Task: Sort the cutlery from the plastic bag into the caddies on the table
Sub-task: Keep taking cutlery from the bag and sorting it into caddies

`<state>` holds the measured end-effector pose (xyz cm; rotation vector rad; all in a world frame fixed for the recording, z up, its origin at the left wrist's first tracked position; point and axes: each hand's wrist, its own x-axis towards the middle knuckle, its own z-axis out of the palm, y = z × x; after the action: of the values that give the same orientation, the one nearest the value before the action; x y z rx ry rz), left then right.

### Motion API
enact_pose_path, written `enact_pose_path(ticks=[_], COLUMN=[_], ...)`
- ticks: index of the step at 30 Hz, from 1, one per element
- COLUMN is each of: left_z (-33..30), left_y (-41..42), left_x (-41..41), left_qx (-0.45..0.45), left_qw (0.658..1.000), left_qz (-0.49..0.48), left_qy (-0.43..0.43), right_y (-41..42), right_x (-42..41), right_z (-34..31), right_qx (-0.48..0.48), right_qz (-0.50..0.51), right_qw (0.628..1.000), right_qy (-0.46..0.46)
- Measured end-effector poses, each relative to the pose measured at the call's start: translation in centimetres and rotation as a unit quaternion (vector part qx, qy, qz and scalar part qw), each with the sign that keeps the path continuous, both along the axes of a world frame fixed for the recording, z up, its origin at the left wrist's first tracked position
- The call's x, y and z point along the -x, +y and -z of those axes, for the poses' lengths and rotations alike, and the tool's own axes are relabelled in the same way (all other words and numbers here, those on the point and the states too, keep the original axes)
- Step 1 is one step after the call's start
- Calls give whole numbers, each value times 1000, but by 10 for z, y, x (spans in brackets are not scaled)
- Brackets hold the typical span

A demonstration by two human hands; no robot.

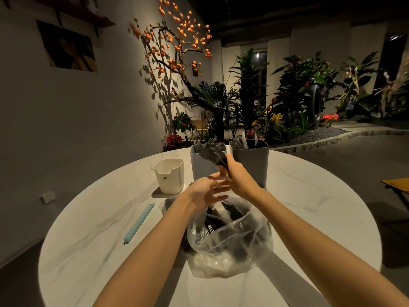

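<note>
A clear plastic bag of dark cutlery lies open on the round white table. My right hand grips a bundle of black plastic forks by their handles, tines up, in front of the light grey caddy. My left hand hovers above the bag with fingers spread, its fingertips near my right hand. The dark grey caddy to the right holds several utensils. A small white caddy stands to the left.
A light blue bag clip lies on the table left of the bag. Plants and a tree with orange fruit stand beyond the table's far edge. A wooden stool corner shows at the right.
</note>
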<state>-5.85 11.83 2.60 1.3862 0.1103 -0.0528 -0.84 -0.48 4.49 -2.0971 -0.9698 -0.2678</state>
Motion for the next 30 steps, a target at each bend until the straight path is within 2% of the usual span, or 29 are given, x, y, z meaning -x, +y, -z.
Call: enact_pose_path(ticks=[3, 7, 9, 13, 15, 21, 26, 30], left_z=[-2, -3, -4, -5, -7, -7, -5, -6], left_y=[-10, -17, -17, -13, -10, -10, -8, -12], left_x=[7, 8, 6, -1, -6, -19, -22, -25], left_qx=[-74, -93, -63, 77, 90, 15, -17, -89], left_qw=[996, 994, 998, 992, 985, 974, 969, 963], left_qz=[47, 56, 14, -74, -110, -198, -230, -241], left_qy=[-11, -4, -8, -63, -96, -107, -92, -83], right_y=[4, 7, 6, 2, -1, -12, -15, -13], right_x=[-2, -8, -11, -16, -15, -4, -5, -5], right_z=[-2, 0, 1, 5, 6, -4, -8, -10], right_qx=[-15, 9, 12, 27, 26, -49, -41, 3], right_qz=[-13, -17, -19, -31, -47, -120, -148, -121], right_qw=[999, 997, 996, 993, 990, 974, 951, 964], right_qy=[33, 74, 85, 108, 132, 183, 268, 236])
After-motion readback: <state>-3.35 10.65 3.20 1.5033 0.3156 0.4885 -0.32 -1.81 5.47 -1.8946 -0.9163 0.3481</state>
